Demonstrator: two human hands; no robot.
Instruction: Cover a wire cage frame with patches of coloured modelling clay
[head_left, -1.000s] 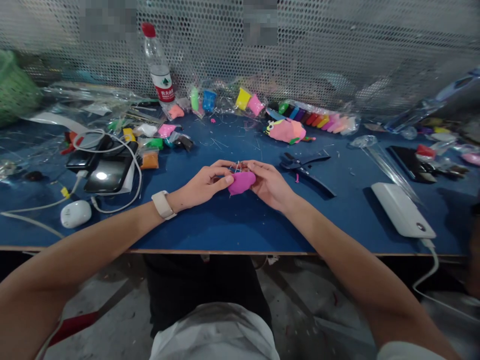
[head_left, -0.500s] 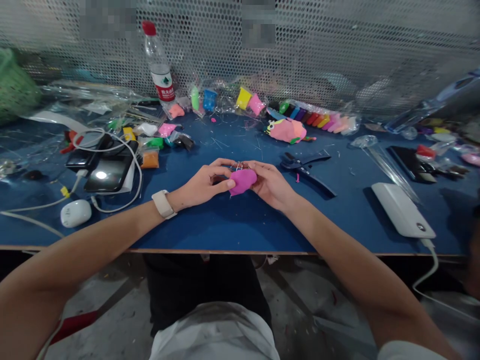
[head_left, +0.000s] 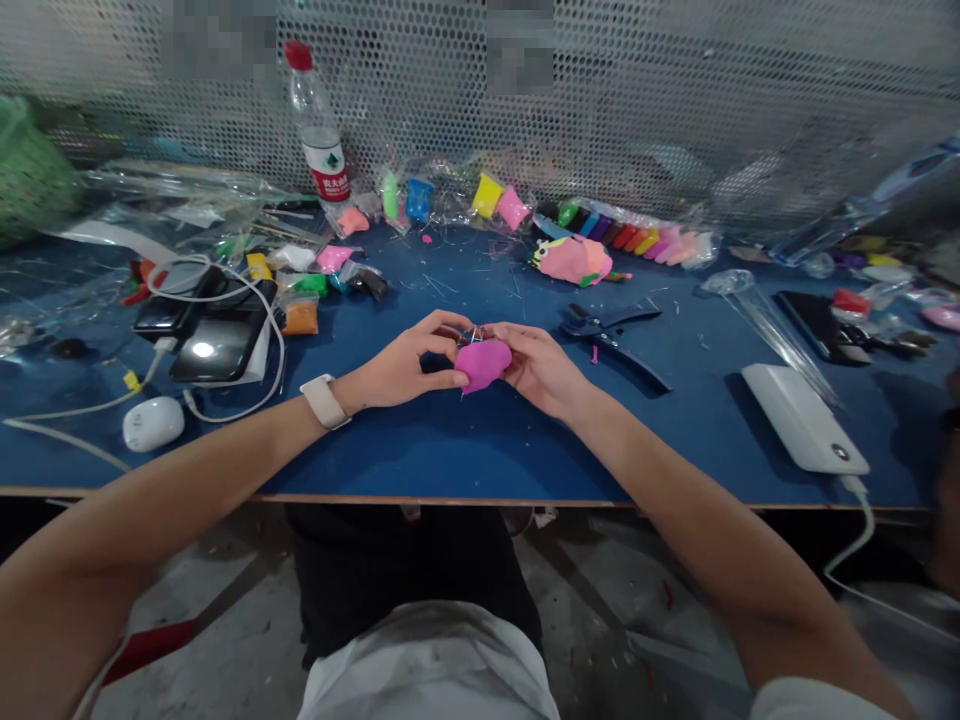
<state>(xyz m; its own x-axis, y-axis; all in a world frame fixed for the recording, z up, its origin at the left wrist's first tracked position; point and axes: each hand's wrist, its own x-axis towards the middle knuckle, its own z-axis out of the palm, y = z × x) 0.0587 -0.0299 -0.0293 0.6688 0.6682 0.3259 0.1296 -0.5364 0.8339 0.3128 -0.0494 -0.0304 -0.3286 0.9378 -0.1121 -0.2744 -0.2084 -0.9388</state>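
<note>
A flattened piece of magenta modelling clay is held between my two hands above the front part of the table. Thin metal wires stick out at its top edge, partly hidden by fingers. My left hand pinches the clay's left edge, thumb in front and fingers curled behind. My right hand grips it from the right, its fingertips partly behind the clay. Right of my hands lie dark-handled pliers, and beyond them a pink clay fish-like figure with green and yellow bits.
Several bagged clay packs line the back, near a water bottle. At left are a black phone, cables and a white earbud case. A white power bank lies at right. The table's front edge runs below my forearms.
My left thumb has slid slightly down along the clay's left edge, and the gap between thumb and fingers looks wider. The clay has shifted barely to the left. My right hand keeps its hold.
</note>
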